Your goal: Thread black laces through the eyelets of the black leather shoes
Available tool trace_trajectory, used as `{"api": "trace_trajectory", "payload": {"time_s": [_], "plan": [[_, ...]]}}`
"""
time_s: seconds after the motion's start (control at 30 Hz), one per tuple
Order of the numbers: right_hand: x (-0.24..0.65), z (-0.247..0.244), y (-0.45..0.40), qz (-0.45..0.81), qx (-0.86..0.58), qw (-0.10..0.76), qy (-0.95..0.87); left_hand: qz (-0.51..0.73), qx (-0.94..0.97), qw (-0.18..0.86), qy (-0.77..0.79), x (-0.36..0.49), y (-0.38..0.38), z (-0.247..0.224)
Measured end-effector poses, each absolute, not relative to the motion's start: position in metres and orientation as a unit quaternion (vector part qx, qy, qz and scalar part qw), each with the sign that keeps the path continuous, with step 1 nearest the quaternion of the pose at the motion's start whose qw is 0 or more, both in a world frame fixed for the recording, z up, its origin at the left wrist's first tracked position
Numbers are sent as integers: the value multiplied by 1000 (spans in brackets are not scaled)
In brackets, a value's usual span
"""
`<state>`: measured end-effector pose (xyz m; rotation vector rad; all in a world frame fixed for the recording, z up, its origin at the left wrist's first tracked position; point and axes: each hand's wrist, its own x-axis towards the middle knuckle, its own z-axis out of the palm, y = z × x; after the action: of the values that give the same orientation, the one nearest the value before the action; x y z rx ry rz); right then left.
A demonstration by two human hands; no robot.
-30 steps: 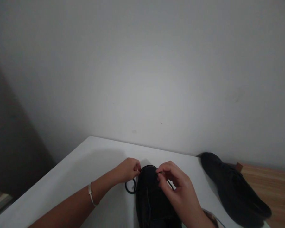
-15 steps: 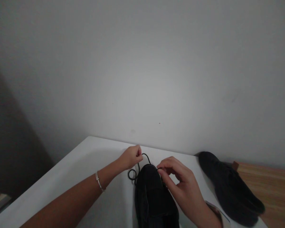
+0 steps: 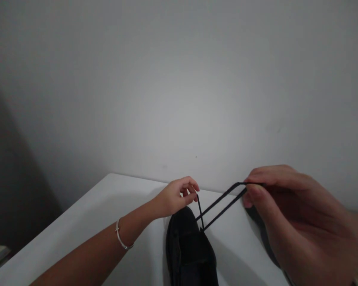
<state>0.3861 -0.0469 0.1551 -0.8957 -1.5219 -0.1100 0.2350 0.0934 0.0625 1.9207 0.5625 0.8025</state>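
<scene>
Pale grey wall [image 3: 179,99] behind, dark at far left. White counter [image 3: 122,194] runs up to it; far left corner in view, left edge slanting down toward lower left. Black shoe [image 3: 192,248] on the counter, toe toward the wall, heel end cut off by the frame's bottom. Wide stretch of white surface between shoe and left edge, crossed only by the left forearm with its bracelet [image 3: 119,236]. Narrower strip on the right, between this shoe and a second dark shoe [image 3: 256,222], mostly hidden. Left hand [image 3: 177,196] over the toe, thumb and fingers pinched on the black shoelace [image 3: 220,198]. Right hand [image 3: 298,218] well off to the right, fingers clamped on the lace; two strands stretch straight back to the shoe's right side.
</scene>
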Motion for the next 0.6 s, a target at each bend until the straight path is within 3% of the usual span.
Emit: {"api": "trace_trajectory", "payload": {"time_s": [0.1, 0.23, 0.33, 0.47, 0.6], "plan": [[381, 163, -49, -87, -383, 655, -645, 270, 812, 460, 237, 230, 85, 54], [372, 176, -54, -113, -383, 709, -581, 222, 807, 519, 172, 212, 68, 43], [362, 190, -59, -128, -373, 748, -535, 198, 830, 491, 177, 203, 49, 37], [343, 204, -64, -154, -347, 736, -560, 205, 844, 406, 284, 207, 28, 29], [331, 209, -70, -177, -304, 726, -591, 213, 829, 416, 307, 213, 25, 23]]}}
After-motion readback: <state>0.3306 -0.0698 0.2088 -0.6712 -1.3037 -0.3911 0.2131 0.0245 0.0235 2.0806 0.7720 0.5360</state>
